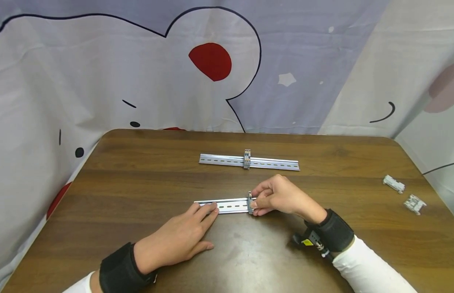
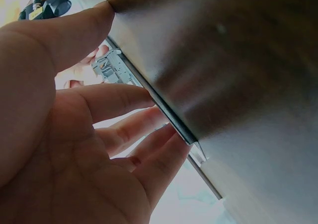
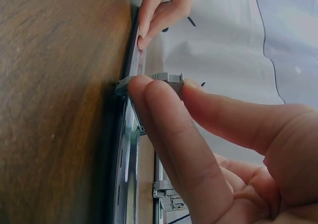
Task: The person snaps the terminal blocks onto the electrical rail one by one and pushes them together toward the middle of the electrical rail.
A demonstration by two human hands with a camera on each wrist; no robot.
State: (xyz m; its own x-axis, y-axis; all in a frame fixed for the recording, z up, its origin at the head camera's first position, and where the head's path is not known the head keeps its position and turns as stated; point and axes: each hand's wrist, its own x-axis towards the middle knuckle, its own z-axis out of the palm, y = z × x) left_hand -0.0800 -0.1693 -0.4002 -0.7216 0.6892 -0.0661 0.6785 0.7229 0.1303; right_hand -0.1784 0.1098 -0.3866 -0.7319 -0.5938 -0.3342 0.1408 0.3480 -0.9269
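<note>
A slotted metal DIN rail (image 1: 232, 206) lies across the near part of the table. My left hand (image 1: 179, 236) rests its extended fingertips on the rail's left part, with the thumb apart on the tabletop. Near the rail's right end, my right hand (image 1: 280, 196) pinches a slim grey terminal block (image 1: 250, 203) between thumb and fingers. The block stands across the rail; whether it is fully clipped on cannot be seen. In the right wrist view, the thumb touches one end of the terminal block (image 3: 169, 78) while two fingers cover its side.
Farther back lies a second DIN rail (image 1: 221, 160) carrying a small group of terminal blocks (image 1: 247, 159) near its middle. Two loose pale terminal blocks, one (image 1: 393, 184) behind the other (image 1: 415, 204), lie at the table's right side. A printed cloth (image 1: 139, 73) hangs behind the table.
</note>
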